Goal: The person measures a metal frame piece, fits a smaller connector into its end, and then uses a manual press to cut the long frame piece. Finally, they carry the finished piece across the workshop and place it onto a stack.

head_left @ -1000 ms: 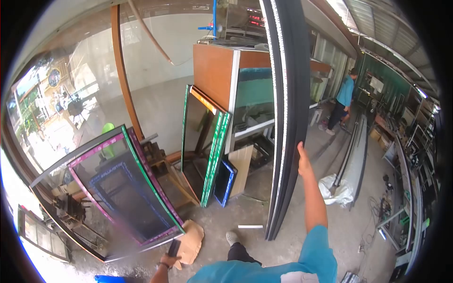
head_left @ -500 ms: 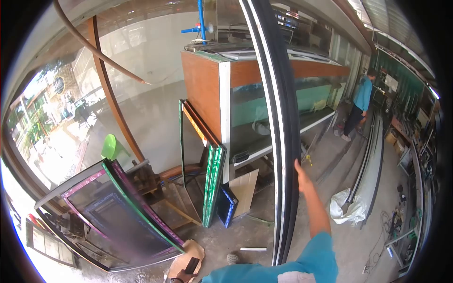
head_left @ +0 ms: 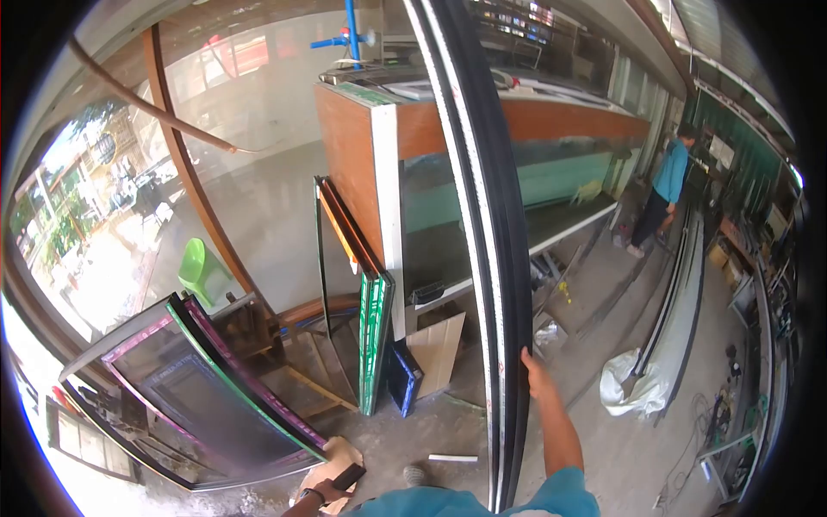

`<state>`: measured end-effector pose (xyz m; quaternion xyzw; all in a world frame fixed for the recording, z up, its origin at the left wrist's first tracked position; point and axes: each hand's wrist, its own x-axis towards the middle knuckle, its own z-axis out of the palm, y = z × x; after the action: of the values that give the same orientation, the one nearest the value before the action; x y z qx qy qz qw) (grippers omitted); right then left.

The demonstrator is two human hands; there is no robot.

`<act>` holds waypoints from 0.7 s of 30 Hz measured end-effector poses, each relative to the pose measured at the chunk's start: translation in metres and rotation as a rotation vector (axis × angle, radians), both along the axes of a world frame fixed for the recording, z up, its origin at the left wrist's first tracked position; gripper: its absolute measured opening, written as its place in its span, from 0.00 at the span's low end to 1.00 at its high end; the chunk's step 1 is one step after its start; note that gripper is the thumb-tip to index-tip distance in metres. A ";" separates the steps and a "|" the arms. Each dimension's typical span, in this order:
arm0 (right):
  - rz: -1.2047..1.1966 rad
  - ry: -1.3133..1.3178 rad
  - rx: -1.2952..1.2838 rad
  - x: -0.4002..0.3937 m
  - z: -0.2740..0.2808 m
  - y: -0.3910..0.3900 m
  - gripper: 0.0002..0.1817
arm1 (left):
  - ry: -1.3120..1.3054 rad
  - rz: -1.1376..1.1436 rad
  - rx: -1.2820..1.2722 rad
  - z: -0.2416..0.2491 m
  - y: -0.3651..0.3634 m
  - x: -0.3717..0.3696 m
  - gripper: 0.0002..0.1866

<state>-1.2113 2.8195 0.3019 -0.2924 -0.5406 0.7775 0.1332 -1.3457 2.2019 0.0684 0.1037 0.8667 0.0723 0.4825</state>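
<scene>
Long black profile bars [head_left: 510, 258] with white strips stand upright before me and run past the top of the view. My right hand [head_left: 538, 376] grips their right edge; the thumb shows and the other fingers are hidden behind. Low down, my left hand [head_left: 337, 491] is closed round a short dark bar-like piece [head_left: 349, 476], whose exact kind I cannot make out. Under that hand lies a tan sheet [head_left: 343, 452] on the floor. Just left of it leans a dark framed panel [head_left: 224, 396] with purple and green edging.
A brown-and-white glass-fronted case [head_left: 525, 207] stands behind the bars. Green-wrapped frames [head_left: 374, 345] and a cardboard piece [head_left: 438, 353] lean against it. Wrapped long bars [head_left: 676, 310] lie on the floor at right. Beyond them stands another person [head_left: 666, 185] in a blue top.
My right hand sits lower along the bars. The bars have shifted slightly left in view, and more of my left hand and its dark piece shows. The other person remains standing.
</scene>
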 end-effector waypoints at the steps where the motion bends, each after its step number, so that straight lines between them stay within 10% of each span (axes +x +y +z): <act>1: 0.001 -0.012 0.002 -0.003 0.010 -0.001 0.43 | -0.008 -0.063 -0.020 -0.003 -0.003 0.000 0.56; 6: 0.264 -0.073 0.046 -0.019 0.098 -0.008 0.44 | 0.107 -0.228 0.045 0.003 0.013 -0.017 0.45; 11: 0.165 0.031 0.216 -0.028 0.019 0.034 0.51 | -0.079 0.036 0.254 0.014 0.017 -0.016 0.32; 21: 0.014 -0.047 0.414 -0.004 0.020 0.035 0.43 | 0.060 -0.147 0.161 0.039 -0.005 -0.008 0.35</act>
<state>-1.2156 2.8548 0.3217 -0.2729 -0.6940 0.6436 0.1723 -1.3538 2.1967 0.1074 0.2076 0.8622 0.1031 0.4505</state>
